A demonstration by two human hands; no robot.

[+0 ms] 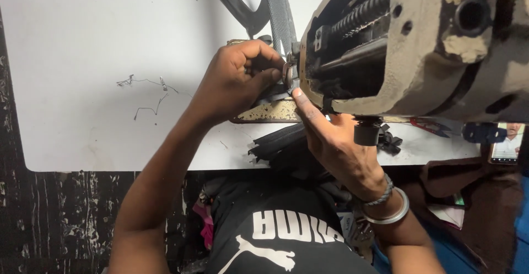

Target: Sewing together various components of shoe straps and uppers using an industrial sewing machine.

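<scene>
The white table [99, 42] fills the view from nine to twelve o'clock, bare but for a few thread scraps [146, 95]; its near edge runs across the middle, with the person's black shirt [275, 230] below it at six o'clock. The worn beige sewing machine [419, 48] crowds the one to three o'clock side, leaving only a narrow gap at its needle end, near centre. There the left hand [239, 75] is curled tight, thumb and fingers pinched on the black webbing strap [278, 15], which rises to twelve o'clock and loops off the top edge. A small metal ring [287, 73] sits on the strap right at those fingertips. The right hand [330, 139] comes up from five o'clock, fingers mostly straight, its forefinger pressing the strap just under the machine head; it clasps nothing. More black strips [275, 141] lie over the table edge beneath the hands. At three o'clock a lit phone [506, 144] lies on the table's corner.
</scene>
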